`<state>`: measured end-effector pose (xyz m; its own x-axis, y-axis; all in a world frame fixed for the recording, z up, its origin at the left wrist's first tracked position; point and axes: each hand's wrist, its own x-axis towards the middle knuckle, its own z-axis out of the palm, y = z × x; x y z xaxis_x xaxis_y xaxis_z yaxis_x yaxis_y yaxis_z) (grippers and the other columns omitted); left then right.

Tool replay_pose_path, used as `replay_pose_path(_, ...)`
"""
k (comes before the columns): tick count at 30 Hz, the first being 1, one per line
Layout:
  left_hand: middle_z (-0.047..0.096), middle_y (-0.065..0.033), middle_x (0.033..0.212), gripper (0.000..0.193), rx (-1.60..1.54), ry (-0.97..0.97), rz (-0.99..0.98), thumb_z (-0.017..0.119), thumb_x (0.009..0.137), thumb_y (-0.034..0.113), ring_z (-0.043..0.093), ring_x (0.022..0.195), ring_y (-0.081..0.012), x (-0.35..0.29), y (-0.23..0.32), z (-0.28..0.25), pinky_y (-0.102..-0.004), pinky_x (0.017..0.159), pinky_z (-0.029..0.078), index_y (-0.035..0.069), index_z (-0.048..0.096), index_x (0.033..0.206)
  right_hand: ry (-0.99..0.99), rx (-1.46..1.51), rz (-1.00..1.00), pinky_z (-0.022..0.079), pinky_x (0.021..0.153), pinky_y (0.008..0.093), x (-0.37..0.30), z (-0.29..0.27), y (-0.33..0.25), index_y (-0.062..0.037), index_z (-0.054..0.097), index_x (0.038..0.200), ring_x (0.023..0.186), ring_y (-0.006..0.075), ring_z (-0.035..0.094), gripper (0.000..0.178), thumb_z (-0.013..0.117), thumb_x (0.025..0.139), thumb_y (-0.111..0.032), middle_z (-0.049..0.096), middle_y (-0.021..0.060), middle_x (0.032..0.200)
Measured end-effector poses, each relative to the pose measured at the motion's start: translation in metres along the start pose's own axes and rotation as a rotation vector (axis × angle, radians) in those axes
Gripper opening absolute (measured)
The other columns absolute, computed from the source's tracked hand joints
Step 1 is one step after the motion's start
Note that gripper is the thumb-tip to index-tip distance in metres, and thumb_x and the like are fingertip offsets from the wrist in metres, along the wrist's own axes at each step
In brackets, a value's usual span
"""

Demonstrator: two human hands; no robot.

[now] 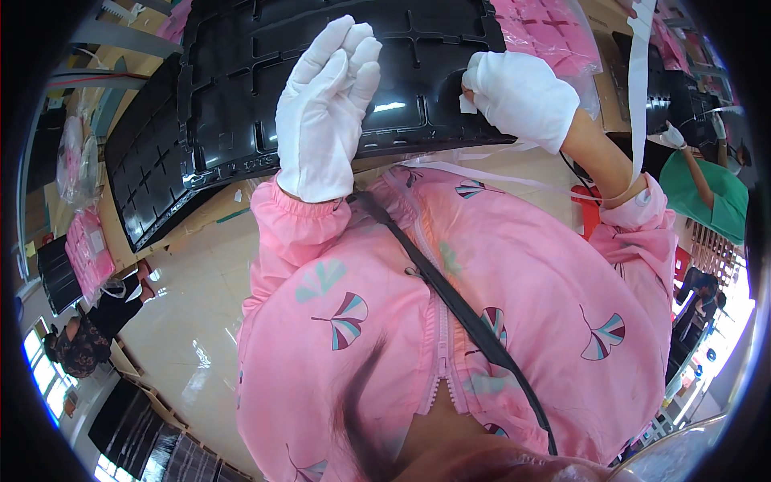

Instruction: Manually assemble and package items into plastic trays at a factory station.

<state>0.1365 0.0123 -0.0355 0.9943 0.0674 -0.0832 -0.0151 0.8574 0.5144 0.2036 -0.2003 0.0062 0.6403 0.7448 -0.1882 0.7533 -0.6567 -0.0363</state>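
My left hand [328,112], in a white glove, is held up over the near part of a black moulded plastic tray [442,76]. Its fingers are stretched out and slightly curved, with nothing visible in them. My right hand [524,98], gloved too, is closed near the tray's right front corner. Between its fingertips, a bare one among them, it pinches a small white label [467,104]. Whether the label touches the tray I cannot tell. A long white paper strip [639,88] hangs by my right forearm, and a thinner length crosses in front of my jacket.
A second black tray [144,153] leans at the left of the first. Pink trays in clear plastic [550,36] lie at the back right, with another pink bundle [88,253] at the left. A co-worker in green [707,197] works at the right; another person [84,345] is at the lower left.
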Motion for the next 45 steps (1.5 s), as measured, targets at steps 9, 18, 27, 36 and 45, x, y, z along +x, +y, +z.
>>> replay_pose_path(9,0.058,-0.0142,0.117,0.032,0.057,0.013,0.021,0.049,0.091,0.003,0.060,0.103,-0.0203,-0.002,-0.001,0.003,-0.0301,0.088,0.051,0.000,0.051,0.123,0.161,0.067,-0.046,0.048,0.057,0.0379,-0.006,0.012,0.005,-0.0052,0.062,0.075,0.067,0.0302,0.060,0.004,0.059,0.073,-0.008,0.060,0.0100,0.077)
replay_pose_path(18,0.058,-0.0141,0.116,0.033,0.050,0.008,0.035,0.051,0.091,0.003,0.060,0.102,-0.0201,-0.004,-0.002,0.002,-0.0301,0.089,0.051,-0.001,0.051,0.123,0.105,0.036,-0.025,0.049,0.056,0.0391,-0.004,0.008,-0.001,-0.0041,0.063,0.077,0.069,0.0317,0.062,0.011,0.060,0.077,-0.014,0.061,0.0133,0.078)
replay_pose_path(27,0.059,-0.0145,0.115,0.033,0.074,0.007,0.030,0.051,0.091,0.004,0.060,0.102,-0.0211,-0.004,-0.002,0.003,-0.0313,0.089,0.051,-0.002,0.050,0.123,-0.014,-0.152,-0.176,0.049,0.052,0.0369,-0.003,0.003,0.000,-0.0052,0.063,0.075,0.064,0.0282,0.062,0.011,0.059,0.077,-0.015,0.060,0.0113,0.074)
replay_pose_path(36,0.055,-0.0169,0.120,0.036,0.094,0.039,0.017,0.052,0.092,0.008,0.056,0.110,-0.0268,-0.003,-0.008,0.014,-0.0350,0.093,0.048,-0.004,0.046,0.125,0.004,0.570,-0.160,0.047,0.058,0.0300,-0.003,-0.026,0.007,-0.0021,0.064,0.079,0.065,0.0213,0.060,0.011,0.060,0.073,-0.010,0.060,0.0110,0.070)
replay_pose_path(45,0.056,-0.0117,0.117,0.033,0.037,-0.059,-0.094,0.048,0.095,0.012,0.055,0.109,-0.0213,0.016,-0.030,0.028,-0.0352,0.094,0.045,-0.003,0.048,0.124,0.290,0.492,-0.119,0.049,0.071,0.0389,0.047,-0.027,-0.015,-0.0068,0.066,0.082,0.080,0.0346,0.061,0.015,0.057,0.074,-0.015,0.063,0.0170,0.083)
